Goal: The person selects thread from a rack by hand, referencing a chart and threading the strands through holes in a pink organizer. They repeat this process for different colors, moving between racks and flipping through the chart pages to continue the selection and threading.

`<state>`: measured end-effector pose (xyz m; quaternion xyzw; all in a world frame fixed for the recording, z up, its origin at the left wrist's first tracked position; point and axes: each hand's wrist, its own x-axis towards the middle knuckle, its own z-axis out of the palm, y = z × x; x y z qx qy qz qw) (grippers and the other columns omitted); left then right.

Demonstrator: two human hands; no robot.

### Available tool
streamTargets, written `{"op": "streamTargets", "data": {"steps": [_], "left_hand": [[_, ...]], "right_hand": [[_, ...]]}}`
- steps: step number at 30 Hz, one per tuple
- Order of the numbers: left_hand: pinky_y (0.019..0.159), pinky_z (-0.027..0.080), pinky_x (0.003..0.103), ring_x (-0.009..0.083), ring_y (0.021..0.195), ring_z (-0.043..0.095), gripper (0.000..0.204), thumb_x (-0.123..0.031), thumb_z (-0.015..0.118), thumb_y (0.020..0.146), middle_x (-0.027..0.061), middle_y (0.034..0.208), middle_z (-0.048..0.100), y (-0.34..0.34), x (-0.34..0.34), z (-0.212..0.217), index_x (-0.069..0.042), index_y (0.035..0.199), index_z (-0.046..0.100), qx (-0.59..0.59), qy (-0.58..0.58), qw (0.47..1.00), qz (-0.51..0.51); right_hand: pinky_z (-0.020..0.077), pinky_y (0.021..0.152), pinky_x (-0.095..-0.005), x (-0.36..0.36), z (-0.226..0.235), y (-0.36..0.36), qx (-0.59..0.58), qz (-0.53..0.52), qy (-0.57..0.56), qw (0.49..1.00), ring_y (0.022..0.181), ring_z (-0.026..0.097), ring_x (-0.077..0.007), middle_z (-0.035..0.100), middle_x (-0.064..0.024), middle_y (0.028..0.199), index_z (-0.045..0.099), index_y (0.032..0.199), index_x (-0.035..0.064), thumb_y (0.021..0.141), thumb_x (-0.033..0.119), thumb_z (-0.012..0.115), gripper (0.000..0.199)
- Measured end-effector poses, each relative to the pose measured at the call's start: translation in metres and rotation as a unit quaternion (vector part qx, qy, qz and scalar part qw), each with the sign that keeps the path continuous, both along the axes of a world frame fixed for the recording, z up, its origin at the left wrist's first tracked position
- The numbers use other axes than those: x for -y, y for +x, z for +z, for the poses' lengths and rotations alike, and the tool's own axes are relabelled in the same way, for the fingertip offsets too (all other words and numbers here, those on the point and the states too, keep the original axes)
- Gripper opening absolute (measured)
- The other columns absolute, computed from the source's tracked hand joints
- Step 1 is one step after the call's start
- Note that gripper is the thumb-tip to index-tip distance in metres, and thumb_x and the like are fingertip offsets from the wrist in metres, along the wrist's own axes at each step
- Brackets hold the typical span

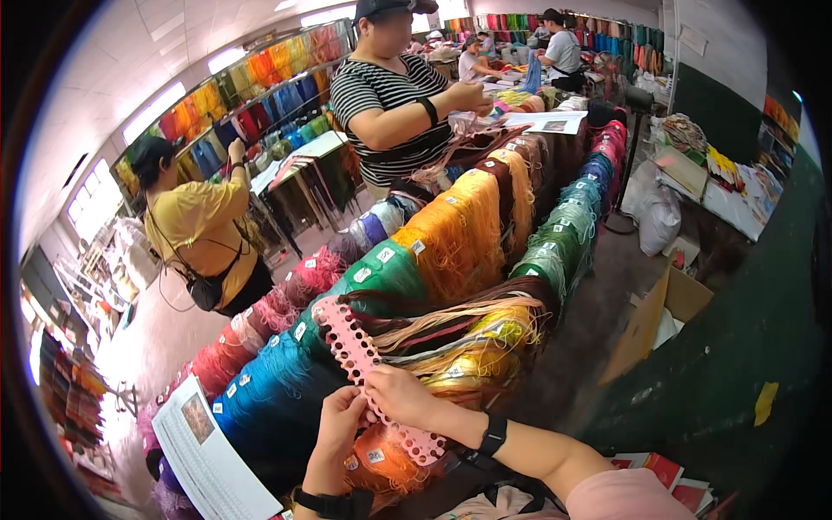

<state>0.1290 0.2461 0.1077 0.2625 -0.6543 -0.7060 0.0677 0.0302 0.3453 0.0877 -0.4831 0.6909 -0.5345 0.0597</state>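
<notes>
A long pink card [351, 351] punched with rows of holes lies slanted across bundles of coloured thread. Thin strands of thread [451, 322] in yellow, tan and dark red hang from the card's holes to the right. My left hand [336, 433] pinches the card's lower part from the left side. My right hand [400, 394] grips the same stretch of card from the right, fingers closed on it. Both wrists wear dark bands. Beneath the card sit green [390, 269], blue [277, 386] and orange [455, 234] thread bundles with small white tags.
A printed sheet [208, 459] lies at the lower left on the threads. A person in a striped shirt [394, 95] works across the table; another in yellow [199, 230] stands by the left shelves. A cardboard box [663, 316] sits on the floor to the right.
</notes>
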Motion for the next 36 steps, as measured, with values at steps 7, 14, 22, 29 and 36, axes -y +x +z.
{"op": "streamTargets", "data": {"steps": [7, 14, 22, 29, 36], "left_hand": [[0.04, 0.029, 0.014, 0.0032, 0.045, 0.04, 0.009, -0.008, 0.05, 0.082, -0.0005, 0.062, 0.05, 0.02, -0.015, 0.022, -0.001, 0.087, 0.054, -0.055, 0.118, 0.986, 0.107], [0.036, 0.032, 0.018, 0.0056, 0.04, 0.041, 0.02, -0.01, 0.052, 0.079, 0.0015, 0.059, 0.053, 0.014, -0.029, 0.035, -0.001, 0.098, 0.052, 0.035, 0.053, 0.997, -0.053], [0.042, 0.041, 0.02, 0.0088, 0.048, 0.052, 0.028, -0.029, 0.049, 0.082, 0.0032, 0.06, 0.053, 0.146, 0.05, 0.108, -0.003, 0.074, 0.053, 0.097, -0.188, 0.962, 0.175], [0.043, 0.037, 0.012, 0.0047, 0.058, 0.053, 0.023, -0.021, 0.046, 0.085, 0.0042, 0.084, 0.057, 0.269, 0.141, 0.167, -0.005, 0.101, 0.05, -0.079, -0.186, 0.886, 0.418], [0.058, 0.042, 0.019, 0.0116, 0.075, 0.054, 0.03, -0.014, 0.049, 0.082, 0.0047, 0.098, 0.052, 0.353, 0.121, 0.115, -0.004, 0.111, 0.046, -0.021, -0.221, 0.889, 0.4]], "right_hand": [[0.0417, 0.062, -0.0384, -0.013, -0.009, 0.005, 0.031, -0.05, -0.104, 0.993, 0.073, 0.053, -0.031, 0.053, -0.0143, 0.078, 0.052, 0.083, 0.0032, 0.074, 0.004, 0.047, 0.01], [0.0421, 0.057, -0.0286, -0.017, -0.015, 0.02, 0.223, 0.004, -0.181, 0.958, 0.063, 0.054, -0.0224, 0.053, -0.0118, 0.07, 0.051, 0.081, 0.0019, 0.077, 0.004, 0.048, 0.005], [0.0347, 0.073, -0.0388, -0.007, -0.017, 0.016, -0.062, -0.028, -0.047, 0.997, 0.084, 0.045, -0.0314, 0.048, -0.0134, 0.087, 0.044, 0.097, 0.0039, 0.06, 0.007, 0.058, 0.039], [0.0368, 0.066, -0.0369, -0.01, -0.009, 0.022, -0.043, -0.04, -0.032, 0.998, 0.071, 0.047, -0.0267, 0.046, -0.0109, 0.081, 0.043, 0.097, 0.0044, 0.059, 0.003, 0.058, 0.04], [0.0423, 0.065, -0.0241, -0.027, -0.008, 0.016, -0.033, -0.043, -0.057, 0.997, 0.078, 0.049, -0.0152, 0.047, -0.0079, 0.089, 0.051, 0.091, 0.0012, 0.068, -0.003, 0.054, 0.024]]}}
